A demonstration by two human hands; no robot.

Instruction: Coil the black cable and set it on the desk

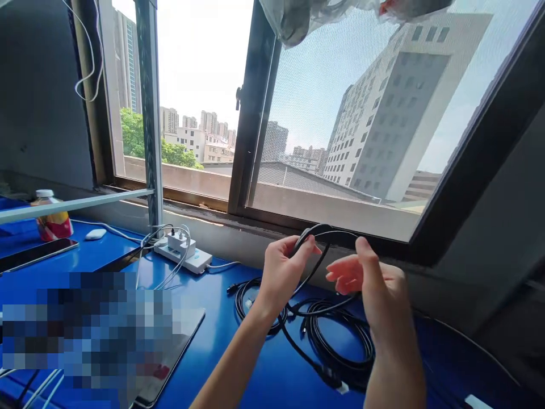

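Note:
My left hand (284, 267) is closed in a pinch on a black cable (319, 228), held above the blue table. From there the cable arcs across to my right hand (374, 278), where it passes out of sight behind the raised thumb. That hand has its thumb apart from its half-curled fingers. The cable's lower run hangs down to the table, toward a dark connector with a whitish tip (336, 383). Beneath my hands lie two coils of black cable, a left coil (242, 307) and a right coil (340, 335), partly covered by my arms.
A white power strip (198, 261) with plugged-in adapters sits by the wall. To the left are a tablet-like device (187, 332), a phone (38, 254), a white mouse (96, 233) and a bottle (53, 218). A metal post (150, 113) rises before the window.

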